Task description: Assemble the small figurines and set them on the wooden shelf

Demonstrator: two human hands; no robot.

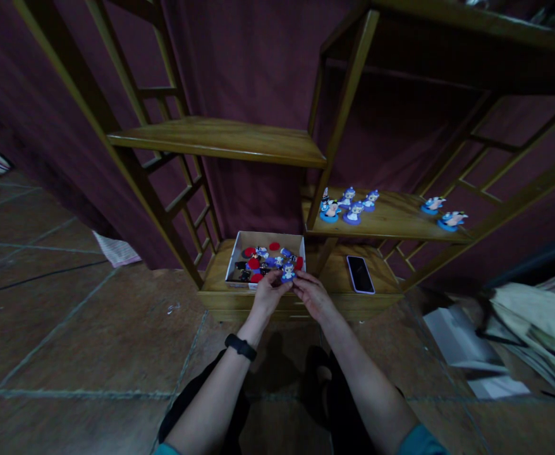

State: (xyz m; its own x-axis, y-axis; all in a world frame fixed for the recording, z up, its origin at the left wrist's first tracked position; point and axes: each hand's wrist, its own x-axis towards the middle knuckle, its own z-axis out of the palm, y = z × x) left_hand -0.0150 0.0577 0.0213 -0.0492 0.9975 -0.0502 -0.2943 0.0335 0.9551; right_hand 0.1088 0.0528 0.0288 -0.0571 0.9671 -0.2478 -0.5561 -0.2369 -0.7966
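Purple-topped figurine (287, 273) is pinched between left hand (267, 291) and right hand (312, 293) at the near rim of a box (292, 239) holding jumbled figurines (274, 261) and red discs (274, 246), some dark pieces (244, 275) indistinct.

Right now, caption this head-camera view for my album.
Left hand and right hand hold a figurine near an open box, with more figurines on a shelf.

Dim light, dark shadow on the floor (92, 341), stretched edges, soft detail
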